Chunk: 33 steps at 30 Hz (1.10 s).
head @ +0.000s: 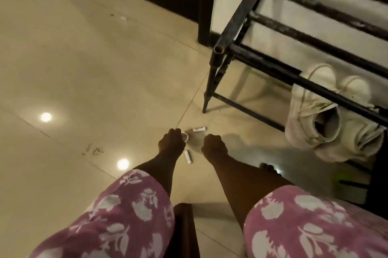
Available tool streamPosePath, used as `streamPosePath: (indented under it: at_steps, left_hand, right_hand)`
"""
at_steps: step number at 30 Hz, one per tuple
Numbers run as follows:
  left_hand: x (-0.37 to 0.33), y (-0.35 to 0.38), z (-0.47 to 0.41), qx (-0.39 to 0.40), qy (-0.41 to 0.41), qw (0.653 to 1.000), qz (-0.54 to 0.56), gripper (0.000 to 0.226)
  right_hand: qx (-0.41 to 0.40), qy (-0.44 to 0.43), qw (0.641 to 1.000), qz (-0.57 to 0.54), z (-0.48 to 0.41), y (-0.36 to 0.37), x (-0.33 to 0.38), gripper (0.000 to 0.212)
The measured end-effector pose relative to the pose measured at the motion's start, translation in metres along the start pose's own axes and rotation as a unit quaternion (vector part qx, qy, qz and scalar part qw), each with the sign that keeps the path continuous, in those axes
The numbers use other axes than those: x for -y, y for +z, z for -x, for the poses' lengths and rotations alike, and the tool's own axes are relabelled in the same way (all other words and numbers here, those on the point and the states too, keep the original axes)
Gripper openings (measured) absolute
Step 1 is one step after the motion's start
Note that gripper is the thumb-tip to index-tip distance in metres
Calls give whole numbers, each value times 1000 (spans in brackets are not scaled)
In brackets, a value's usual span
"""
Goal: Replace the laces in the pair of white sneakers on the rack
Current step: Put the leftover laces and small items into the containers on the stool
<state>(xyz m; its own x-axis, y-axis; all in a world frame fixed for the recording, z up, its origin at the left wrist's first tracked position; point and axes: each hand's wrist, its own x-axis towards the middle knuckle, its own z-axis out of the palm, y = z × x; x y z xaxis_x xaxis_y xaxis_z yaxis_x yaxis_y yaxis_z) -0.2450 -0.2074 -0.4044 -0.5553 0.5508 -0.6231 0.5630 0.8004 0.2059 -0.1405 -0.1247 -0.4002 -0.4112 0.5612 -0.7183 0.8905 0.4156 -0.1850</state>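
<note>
The pair of white sneakers point(319, 117) sits on the low bars of a black metal rack point(247, 51) at the right, heels toward me, partly hidden behind a rack bar. My left hand point(171, 142) reaches down near the floor, fingers curled, pinching a small white coil of lace point(185, 137). My right hand point(214, 146) hovers beside it in a fist, and nothing shows in it. Two small white rolls lie on the tiles, one point(199, 129) beyond my hands and one point(188, 156) between my wrists.
Glossy beige floor tiles point(84, 68) spread to the left with ceiling-light reflections. A dark door frame point(205, 5) stands behind the rack. A dark wooden piece point(184, 228) is between my arms, and toes point(268, 168) show at the right.
</note>
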Motion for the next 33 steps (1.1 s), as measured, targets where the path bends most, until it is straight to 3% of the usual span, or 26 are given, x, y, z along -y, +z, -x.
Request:
streamPosePath:
  at_steps: [3,10,14,19,22,30,33]
  left_hand:
    - [-1,19,-9,-2,-44,997,60,38]
    - [-1,44,-34,8,-58,996,72,64]
    - [-7,56,-40,-10,-59,997,54,57]
    - [-6,53,-32,-44,-55,995,65,40]
    - [-12,46,-15,-46,-55,994,84,39]
    - [-75,-32,64,-85,-11,987,133,40]
    - [-103,-68,106,-114,10,982,150,37]
  right_hand:
    - [9,-47,998,52,-26,11,-6,34]
    - [4,-187,975,117,-63,40,-26,43]
    - [9,-241,949,206,-77,58,-37,40]
    - [6,-284,944,171,-77,46,-42,32]
    - [38,-281,956,80,-69,28,-38,30]
    - [-15,-336,940,49,9,-88,-33,26]
    - [-73,-348,933,51,59,-129,-38,24]
